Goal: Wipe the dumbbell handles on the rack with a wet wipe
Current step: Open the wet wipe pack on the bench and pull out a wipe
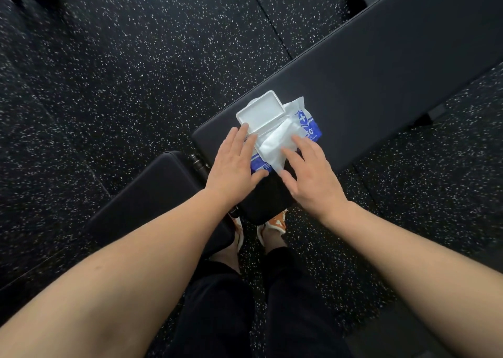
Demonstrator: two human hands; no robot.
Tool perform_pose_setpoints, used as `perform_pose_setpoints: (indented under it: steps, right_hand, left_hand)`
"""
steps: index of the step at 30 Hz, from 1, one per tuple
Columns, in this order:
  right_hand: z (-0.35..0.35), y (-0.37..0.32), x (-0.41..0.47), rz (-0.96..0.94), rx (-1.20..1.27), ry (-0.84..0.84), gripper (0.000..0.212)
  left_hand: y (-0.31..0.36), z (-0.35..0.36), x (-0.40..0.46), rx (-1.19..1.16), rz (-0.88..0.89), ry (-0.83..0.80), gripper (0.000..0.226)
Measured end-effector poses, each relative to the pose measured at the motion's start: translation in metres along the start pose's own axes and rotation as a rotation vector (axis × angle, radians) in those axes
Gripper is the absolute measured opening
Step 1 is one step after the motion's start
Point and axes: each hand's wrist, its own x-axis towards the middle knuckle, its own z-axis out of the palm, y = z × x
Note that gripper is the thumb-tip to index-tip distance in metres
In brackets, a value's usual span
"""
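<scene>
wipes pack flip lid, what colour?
White, flipped open on the blue-and-white wipes pack; lid shows clearly in head view.

I see a blue-and-white wet wipe pack (275, 131) lying on the near end of a black padded bench (381, 66), its white flip lid (260, 112) standing open. My left hand (234, 164) presses flat on the pack's left side, while my right hand (310, 172) touches the white wipe (277, 142) sticking out. Speckled black rubber flooring (136, 58) lies all around.

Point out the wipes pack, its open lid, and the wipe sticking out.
wipes pack (313, 129): head view, on its blue printed end.
open lid (260, 114): head view, on the white inner face.
wipe (275, 144): head view, on its crumpled white middle.
</scene>
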Motion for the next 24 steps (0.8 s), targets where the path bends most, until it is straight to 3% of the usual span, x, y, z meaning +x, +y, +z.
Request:
perform_pose_setpoints:
  steps: [3,7,13,24]
  right_hand:
    - [-0.003,-0.005,0.021,0.005,0.006,0.043,0.038]
    - [-0.007,-0.007,0.040,-0.002,-0.050,-0.024,0.038]
    - [-0.014,-0.004,0.045,0.024,-0.085,-0.066,0.010]
    - [-0.023,-0.005,0.049,0.023,-0.064,-0.045,0.011]
  left_hand:
    - [0.000,0.000,0.000,0.000,0.002,0.002,0.085]
    - [-0.001,0.000,0.001,-0.003,0.002,0.005,0.086]
    - [-0.001,0.001,0.001,0.010,0.003,0.012,0.086]
    - [0.000,-0.001,0.000,0.004,-0.002,-0.001,0.088]
